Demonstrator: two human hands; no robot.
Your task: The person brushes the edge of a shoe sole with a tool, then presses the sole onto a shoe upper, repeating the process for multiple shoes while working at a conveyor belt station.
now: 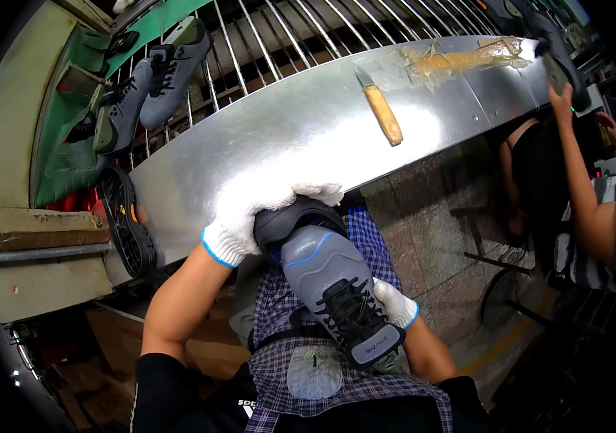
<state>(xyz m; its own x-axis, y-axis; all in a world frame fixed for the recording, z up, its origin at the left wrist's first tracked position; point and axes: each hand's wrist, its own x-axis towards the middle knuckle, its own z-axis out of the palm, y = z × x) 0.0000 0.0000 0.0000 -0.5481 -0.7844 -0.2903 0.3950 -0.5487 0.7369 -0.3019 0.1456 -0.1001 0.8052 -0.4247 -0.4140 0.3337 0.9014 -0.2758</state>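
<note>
A long steel worktop [286,130] slants across the view, with a wire rack [286,36] behind it. On the rack's left end lie two grey shoes [145,90], and a black sole [126,220] leans at the worktop's left edge. A co-worker [589,209] stands at the right, one arm raised to the far end of the worktop. Near the worktop's middle lies a knife [380,108] with a wooden handle, beside a smear of yellow glue [459,59]. Below the worktop, over a checked apron [286,317], the person holds a grey laced shoe [333,289]. The gloved left hand [250,216] has its fingers closed over the shoe's upper end, nearest the worktop. The gloved right hand [396,303] cups the shoe's side from below, fingers curled against it.
</note>
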